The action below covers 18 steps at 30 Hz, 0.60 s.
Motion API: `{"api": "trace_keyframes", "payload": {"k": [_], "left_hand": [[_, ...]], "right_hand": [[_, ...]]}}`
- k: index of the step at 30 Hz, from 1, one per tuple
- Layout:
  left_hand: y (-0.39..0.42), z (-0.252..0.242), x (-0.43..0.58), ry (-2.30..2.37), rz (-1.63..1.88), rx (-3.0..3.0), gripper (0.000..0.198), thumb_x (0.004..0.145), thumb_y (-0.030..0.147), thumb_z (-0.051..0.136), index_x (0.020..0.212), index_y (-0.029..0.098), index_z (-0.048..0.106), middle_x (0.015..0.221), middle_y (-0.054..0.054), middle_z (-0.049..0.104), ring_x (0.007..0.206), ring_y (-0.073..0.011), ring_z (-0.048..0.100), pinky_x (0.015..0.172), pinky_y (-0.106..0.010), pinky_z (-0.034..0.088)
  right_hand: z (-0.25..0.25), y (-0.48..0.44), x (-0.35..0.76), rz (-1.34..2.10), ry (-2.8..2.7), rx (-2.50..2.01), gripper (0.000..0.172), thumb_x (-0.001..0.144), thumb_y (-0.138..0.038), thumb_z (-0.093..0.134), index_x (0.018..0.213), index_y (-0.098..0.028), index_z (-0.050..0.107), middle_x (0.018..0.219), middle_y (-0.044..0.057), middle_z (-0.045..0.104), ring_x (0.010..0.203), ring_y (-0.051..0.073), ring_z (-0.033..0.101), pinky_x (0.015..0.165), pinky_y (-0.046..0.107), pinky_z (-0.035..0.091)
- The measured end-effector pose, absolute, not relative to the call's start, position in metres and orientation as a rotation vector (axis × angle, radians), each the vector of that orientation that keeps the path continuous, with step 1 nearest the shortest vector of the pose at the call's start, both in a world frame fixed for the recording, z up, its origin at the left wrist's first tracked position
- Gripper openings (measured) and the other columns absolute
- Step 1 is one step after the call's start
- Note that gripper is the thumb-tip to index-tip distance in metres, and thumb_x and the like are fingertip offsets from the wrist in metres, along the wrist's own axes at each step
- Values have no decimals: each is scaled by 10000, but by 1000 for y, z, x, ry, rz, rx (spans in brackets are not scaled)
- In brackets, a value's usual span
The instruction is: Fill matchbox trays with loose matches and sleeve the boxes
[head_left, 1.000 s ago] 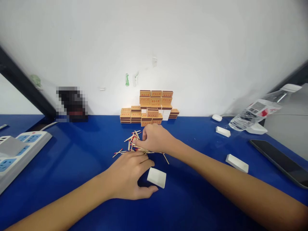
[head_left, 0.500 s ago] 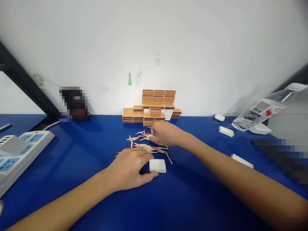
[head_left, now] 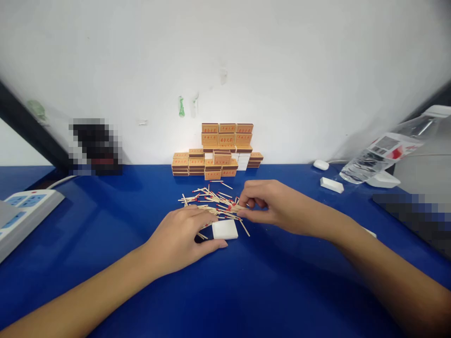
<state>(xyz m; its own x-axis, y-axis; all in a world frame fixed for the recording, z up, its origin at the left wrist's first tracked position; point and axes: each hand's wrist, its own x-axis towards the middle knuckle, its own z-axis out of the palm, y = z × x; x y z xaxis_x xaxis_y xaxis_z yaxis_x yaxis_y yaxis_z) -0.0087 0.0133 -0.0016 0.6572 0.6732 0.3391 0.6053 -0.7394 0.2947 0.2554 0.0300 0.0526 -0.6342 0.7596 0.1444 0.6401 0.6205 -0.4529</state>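
Note:
A heap of loose red-tipped matches [head_left: 211, 201] lies on the blue table [head_left: 246, 281]. My left hand [head_left: 181, 239] rests beside a small white box tray [head_left: 224, 229], thumb and fingers curled around its left end. My right hand [head_left: 271, 206] hovers over the right side of the heap, its fingertips pinched on a few matches. Behind the heap, a stack of orange matchboxes [head_left: 220, 150] stands against the white wall.
A white power strip [head_left: 21, 211] lies at the left edge. More white box trays [head_left: 331, 184] and a tilted water bottle [head_left: 384, 155] are at the right. A blurred dark patch lies at the far right.
My right hand moved from the far side of the heap toward me and to the right, pinching matches. The white tray slid closer to the heap under my left hand.

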Motion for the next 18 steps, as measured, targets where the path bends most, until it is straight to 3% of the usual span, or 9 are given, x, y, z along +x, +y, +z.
{"api": "trace_keyframes", "payload": {"k": [4, 9, 18], "left_hand": [[14, -1, -9, 1040, 633, 2733, 358, 928, 549, 733, 1107, 239, 723, 857, -26, 743, 805, -236, 709, 644, -341, 500], [16, 2, -11, 1020, 612, 2709, 344, 906, 531, 761, 1069, 232, 715, 869, -21, 738, 794, -230, 693, 664, -348, 499], [16, 3, -12, 964, 589, 2668, 263, 944, 470, 732, 1050, 230, 708, 919, -24, 747, 837, -218, 699, 690, -336, 497]], "right_hand": [[51, 17, 237, 605, -2640, -1053, 163, 1002, -327, 669, 910, -197, 704, 927, 23, 657, 779, 153, 584, 680, 276, 417], [41, 15, 227, 470, -2774, -1116, 90, 983, -228, 688, 930, -163, 720, 960, 47, 668, 806, 178, 625, 706, 301, 442], [31, 14, 225, 508, -2751, -1031, 172, 1025, -297, 649, 935, -162, 704, 1003, 50, 671, 810, 170, 628, 720, 304, 469]]}}
